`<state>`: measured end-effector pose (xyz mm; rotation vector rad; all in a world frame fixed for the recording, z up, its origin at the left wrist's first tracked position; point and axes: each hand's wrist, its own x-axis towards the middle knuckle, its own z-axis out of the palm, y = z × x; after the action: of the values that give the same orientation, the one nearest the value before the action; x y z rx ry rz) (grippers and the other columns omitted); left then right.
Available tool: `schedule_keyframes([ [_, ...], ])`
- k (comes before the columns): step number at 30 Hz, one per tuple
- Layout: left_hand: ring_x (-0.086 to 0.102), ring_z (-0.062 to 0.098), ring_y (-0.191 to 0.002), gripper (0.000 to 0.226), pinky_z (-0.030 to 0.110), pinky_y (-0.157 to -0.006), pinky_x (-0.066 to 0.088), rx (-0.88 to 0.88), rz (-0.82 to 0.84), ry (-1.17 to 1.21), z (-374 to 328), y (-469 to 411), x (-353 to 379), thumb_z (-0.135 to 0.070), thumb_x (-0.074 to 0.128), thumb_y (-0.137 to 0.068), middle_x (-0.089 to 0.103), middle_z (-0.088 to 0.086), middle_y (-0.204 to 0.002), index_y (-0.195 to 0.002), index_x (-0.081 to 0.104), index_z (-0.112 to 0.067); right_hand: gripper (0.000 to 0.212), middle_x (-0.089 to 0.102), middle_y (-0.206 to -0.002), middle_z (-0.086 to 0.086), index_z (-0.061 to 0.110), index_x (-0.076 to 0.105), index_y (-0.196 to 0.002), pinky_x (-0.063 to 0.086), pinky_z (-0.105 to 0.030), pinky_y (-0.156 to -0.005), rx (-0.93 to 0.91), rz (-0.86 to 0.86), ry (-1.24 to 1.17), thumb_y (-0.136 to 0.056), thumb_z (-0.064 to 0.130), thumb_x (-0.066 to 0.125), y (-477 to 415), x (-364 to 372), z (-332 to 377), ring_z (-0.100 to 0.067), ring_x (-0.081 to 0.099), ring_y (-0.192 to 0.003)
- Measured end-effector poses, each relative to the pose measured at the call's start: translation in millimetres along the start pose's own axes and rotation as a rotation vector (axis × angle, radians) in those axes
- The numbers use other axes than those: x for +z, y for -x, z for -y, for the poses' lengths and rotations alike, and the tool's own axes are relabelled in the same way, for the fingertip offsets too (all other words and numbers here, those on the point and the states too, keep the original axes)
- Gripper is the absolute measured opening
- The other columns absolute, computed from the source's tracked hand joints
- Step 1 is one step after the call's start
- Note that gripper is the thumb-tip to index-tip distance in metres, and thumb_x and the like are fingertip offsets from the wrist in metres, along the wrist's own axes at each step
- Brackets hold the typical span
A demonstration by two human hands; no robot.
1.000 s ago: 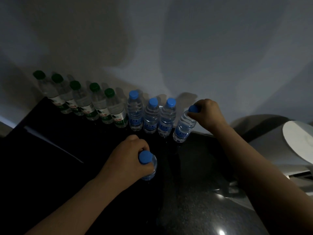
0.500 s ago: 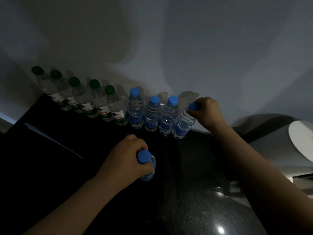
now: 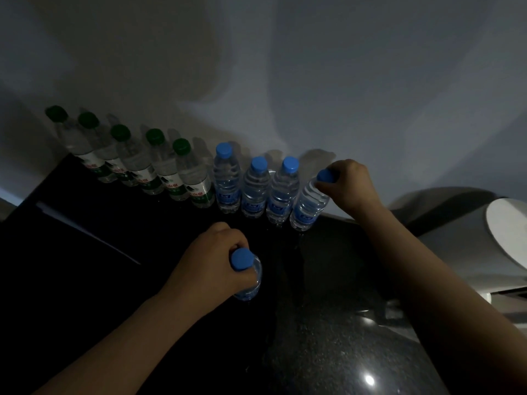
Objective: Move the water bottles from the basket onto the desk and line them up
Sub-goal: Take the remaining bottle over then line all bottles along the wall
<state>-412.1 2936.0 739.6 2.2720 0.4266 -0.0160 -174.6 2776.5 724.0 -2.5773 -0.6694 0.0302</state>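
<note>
Standing in a row along the back edge of the dark polished stone desk (image 3: 328,337), tight against the pale wall (image 3: 313,81), five clear plastic bottles with green caps (image 3: 137,163) began at the desk's far left corner and stood shoulder to shoulder. In front of them the dark top lay bare out to its left edge.

Nearer the camera, the left hand (image 3: 211,269) was curled round the neck and shoulder of a clear blue-capped water bottle (image 3: 241,259), held upright over the middle of the desk, well apart from the row. Whether its base touched the surface could not be told.

Behind it, three clear ribbed bottles with blue caps and blue labels (image 3: 255,192) carried the line on rightward, close together.

Just beside the last of them, a fourth blue-labelled bottle (image 3: 308,206) leaned its cap to the right, its base down at the desk close to the curved right rim. The right hand (image 3: 349,183) gripped it at the cap, fingers wrapped round.

Past that rim sat a white rounded object (image 3: 507,226), apart from the desk.
</note>
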Motion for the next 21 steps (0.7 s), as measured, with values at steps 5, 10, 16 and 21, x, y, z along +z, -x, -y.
schedule_keyframes([
  [5, 0.055, 0.008, -0.068, 0.020, 0.021, -0.061, 0.047, 0.008, 0.003, 0.017, 0, -2, 2, -0.021, 0.076, -0.062, 0.050, -0.009, -0.084, -0.076, 0.061, -0.021, 0.028, 0.063, -0.104, -0.017, 0.000, 0.065, -0.102, 0.050, -0.032, -0.075, 0.038, 0.011, -0.007, -0.082, 0.019, 0.072, -1, 1, 0, -0.026, 0.061, -0.091],
  [10, 0.054, 0.007, -0.068, 0.023, 0.020, -0.061, 0.046, 0.037, 0.018, -0.021, 0, -6, 2, -0.022, 0.077, -0.061, 0.050, -0.009, -0.084, -0.077, 0.061, -0.022, 0.036, 0.062, -0.108, -0.018, 0.001, 0.064, -0.109, 0.051, -0.035, -0.080, 0.056, -0.008, -0.009, -0.081, 0.022, 0.074, 1, 3, 0, -0.028, 0.060, -0.094],
  [16, 0.053, 0.003, -0.068, 0.024, 0.017, -0.062, 0.039, 0.115, 0.090, -0.086, -9, -26, -2, -0.024, 0.079, -0.060, 0.053, -0.011, -0.084, -0.079, 0.064, -0.024, 0.057, 0.064, -0.111, -0.009, 0.011, 0.054, -0.127, 0.046, -0.022, -0.066, 0.144, -0.003, -0.116, -0.078, 0.028, 0.077, 18, -3, -9, -0.013, 0.055, -0.084],
  [21, 0.056, 0.002, -0.064, 0.021, 0.018, -0.056, 0.039, 0.222, 0.145, -0.145, -41, -62, -7, -0.031, 0.076, -0.056, 0.057, -0.010, -0.073, -0.071, 0.065, -0.023, 0.058, 0.064, -0.109, -0.008, 0.013, 0.053, -0.128, 0.051, -0.031, -0.076, 0.220, 0.016, -0.163, -0.079, 0.033, 0.076, 69, -16, -39, -0.017, 0.060, -0.088],
])
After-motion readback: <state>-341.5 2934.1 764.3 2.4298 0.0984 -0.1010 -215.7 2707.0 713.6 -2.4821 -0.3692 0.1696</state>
